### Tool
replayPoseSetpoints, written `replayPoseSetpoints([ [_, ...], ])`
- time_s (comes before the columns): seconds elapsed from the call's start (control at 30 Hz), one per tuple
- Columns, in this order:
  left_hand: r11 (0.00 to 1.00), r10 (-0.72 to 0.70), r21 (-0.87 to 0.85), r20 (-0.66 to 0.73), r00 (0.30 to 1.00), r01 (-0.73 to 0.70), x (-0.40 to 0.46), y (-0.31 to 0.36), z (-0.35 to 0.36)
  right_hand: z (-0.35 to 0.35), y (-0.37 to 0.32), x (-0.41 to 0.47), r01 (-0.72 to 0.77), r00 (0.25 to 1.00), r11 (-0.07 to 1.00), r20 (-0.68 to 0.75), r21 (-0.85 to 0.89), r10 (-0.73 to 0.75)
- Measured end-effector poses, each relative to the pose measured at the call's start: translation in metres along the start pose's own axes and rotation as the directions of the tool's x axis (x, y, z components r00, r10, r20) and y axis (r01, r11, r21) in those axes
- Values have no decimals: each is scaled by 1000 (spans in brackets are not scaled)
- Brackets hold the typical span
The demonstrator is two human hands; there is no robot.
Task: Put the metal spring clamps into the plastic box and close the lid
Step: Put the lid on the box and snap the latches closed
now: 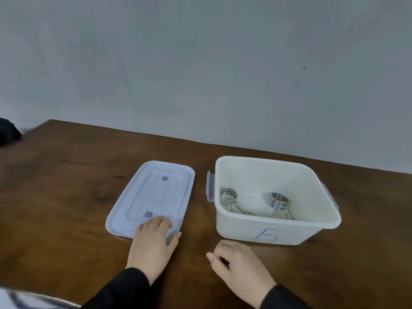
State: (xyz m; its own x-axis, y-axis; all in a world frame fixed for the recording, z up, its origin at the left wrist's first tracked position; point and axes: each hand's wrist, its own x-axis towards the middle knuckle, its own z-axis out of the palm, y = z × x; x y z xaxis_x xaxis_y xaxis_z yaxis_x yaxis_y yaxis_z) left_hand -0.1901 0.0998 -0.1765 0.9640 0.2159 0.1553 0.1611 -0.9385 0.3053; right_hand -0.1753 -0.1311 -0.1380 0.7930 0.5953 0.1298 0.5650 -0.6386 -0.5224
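Note:
A cream plastic box with a blue letter on its front stands open on the right of the table. Two metal spring clamps lie inside it, one at the left and one at the right. The pale blue lid lies flat on the table to the left of the box. My left hand rests on the lid's near right corner, fingers on top and thumb at the edge. My right hand hovers loosely curled in front of the box, holding nothing.
The brown wooden table runs back to a grey wall. Grey latches hang on both short sides of the box. A dark object sits at the far left edge. Striped fabric shows at the bottom left corner.

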Motion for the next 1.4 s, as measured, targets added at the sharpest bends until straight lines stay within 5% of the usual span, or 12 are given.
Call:
replayPoseSetpoints([
  [0.27,992,84,98,-49,995,-78,-13,1,1,18,-5,7,-148,983,989,108,-6,148],
  [0.4,987,-30,-158,-290,957,-17,-8,14,-43,5,-15,8,-20,999,995,-23,100,23],
  [0.47,928,-20,-336,-477,879,-162,-5,20,-75,-14,-25,10,56,980,977,-199,205,-15],
  [0.53,850,-4,-417,-617,787,-322,0,32,-111,-46,-38,14,81,903,959,-427,270,44],
  [0.6,802,21,-407,-712,702,-437,6,50,-148,-87,-49,14,92,748,935,-644,341,161],
  [0.67,773,25,-392,-767,641,-499,13,71,-181,-127,-52,12,159,638,879,-726,449,256],
  [0.77,714,-2,-420,-801,598,-560,27,104,-213,-166,-37,11,82,625,903,-727,422,283],
  [0.87,632,-16,-516,-755,656,-578,46,136,-227,-191,-12,7,-60,664,884,-642,464,383],
  [0.97,539,-51,-695,-591,805,-476,74,161,-225,-209,12,-2,-60,706,829,-564,556,429],
  [1.1,244,-144,-964,-139,980,-101,118,170,-198,-217,43,-15,-114,634,729,-515,675,577],
  [1.23,462,-18,-881,107,994,103,127,159,-137,-215,71,-16,-267,629,680,-411,683,659],
  [1.4,661,-49,-741,117,992,120,127,150,-93,-207,93,-12,-498,659,692,-291,522,694],
])
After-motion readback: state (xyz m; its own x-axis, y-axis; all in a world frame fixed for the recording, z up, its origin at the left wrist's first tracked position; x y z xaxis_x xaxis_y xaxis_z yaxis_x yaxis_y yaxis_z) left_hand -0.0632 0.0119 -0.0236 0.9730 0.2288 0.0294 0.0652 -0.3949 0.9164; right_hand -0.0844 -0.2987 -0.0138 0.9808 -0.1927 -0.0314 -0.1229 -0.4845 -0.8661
